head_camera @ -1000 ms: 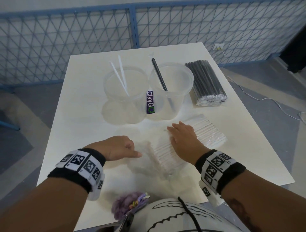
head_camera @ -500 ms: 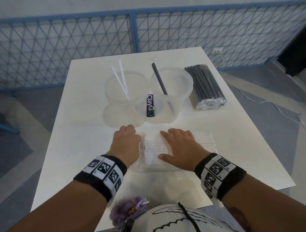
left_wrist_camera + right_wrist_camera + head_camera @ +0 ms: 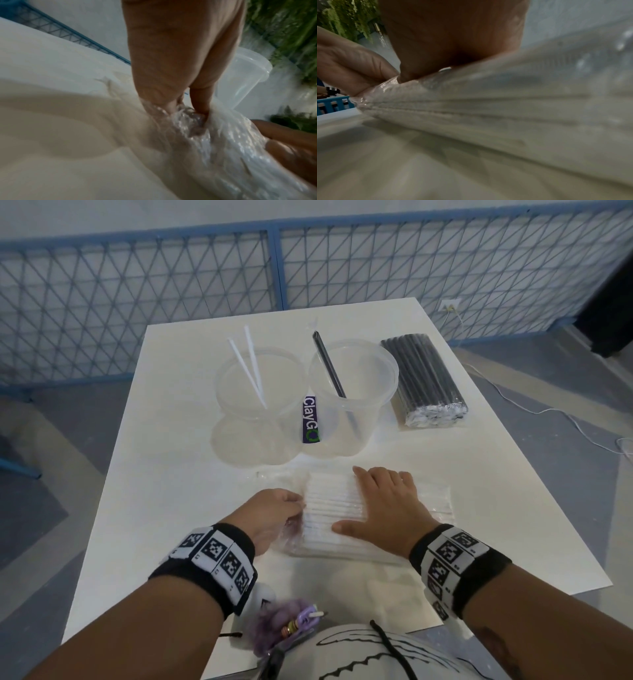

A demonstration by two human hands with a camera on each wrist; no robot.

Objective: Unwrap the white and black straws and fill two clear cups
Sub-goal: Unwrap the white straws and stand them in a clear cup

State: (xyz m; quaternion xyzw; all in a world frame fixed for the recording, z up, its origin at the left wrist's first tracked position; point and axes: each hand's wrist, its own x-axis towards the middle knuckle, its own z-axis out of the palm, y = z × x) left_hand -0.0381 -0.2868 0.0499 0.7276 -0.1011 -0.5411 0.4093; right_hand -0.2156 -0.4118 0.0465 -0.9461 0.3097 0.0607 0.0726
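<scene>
Our left fingers [image 3: 199, 108] are curled and pinching into the crinkled clear wrap at the open end of the white straw pack [image 3: 342, 511]. The left hand [image 3: 274, 513] sits at that end. Our right hand [image 3: 383, 508] lies flat on top of the pack, fingers spread and pressing down, thumb along the pack's near edge, so it pins rather than grips.

The pack lies crosswise on the table [image 3: 171, 474], just nearer us than the two clear cups. Beyond the pack, the left cup [image 3: 258, 381] holds two white straws [image 3: 251, 364], and the right cup [image 3: 354, 378], touching it, holds one black straw [image 3: 330, 368]. A purple label [image 3: 310, 419] shows between the cups. The black straw pack [image 3: 424, 381] lies just to the right of the right cup, apparently still wrapped.

We judge that both cups are barely started and that we are drawing the next white straw from the wrap.

What could go wrong: the thin film may stretch or tear under the pinch, letting straws spill loose across the table. If the right palm eases, the whole pack may slide with the pull instead of giving up one straw. A sharp tug away from the pack could carry the left hand into the light cups and tip them.
</scene>
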